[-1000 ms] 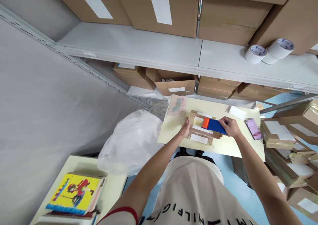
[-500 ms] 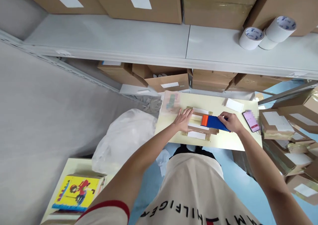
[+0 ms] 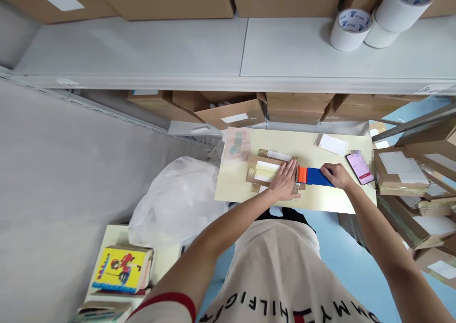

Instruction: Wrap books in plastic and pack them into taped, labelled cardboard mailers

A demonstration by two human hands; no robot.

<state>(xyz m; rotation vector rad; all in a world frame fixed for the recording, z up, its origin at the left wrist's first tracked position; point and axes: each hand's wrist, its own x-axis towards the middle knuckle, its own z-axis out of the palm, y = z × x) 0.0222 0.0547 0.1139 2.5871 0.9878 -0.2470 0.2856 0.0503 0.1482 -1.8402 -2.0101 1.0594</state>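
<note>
On the cream table lies a small cardboard box with a pale label and clear tape along its top. My left hand rests flat on the box's right part, fingers stretched out. At the box's right end, my right hand is closed around a blue and orange tape dispenser. The orange head of the dispenser is close beside my left fingers. Taped, labelled cardboard pieces show under the box, partly covered by it and by my left hand.
A phone and a white-labelled packet lie on the table's right side. A pinkish plastic bag is at the left corner. Tape rolls stand on the shelf. Stacked boxes flank the right; a white sack is left.
My left hand has moved from the box's left end to its right part. The tape dispenser has moved off the box top to its right end. The camera view has shifted.
</note>
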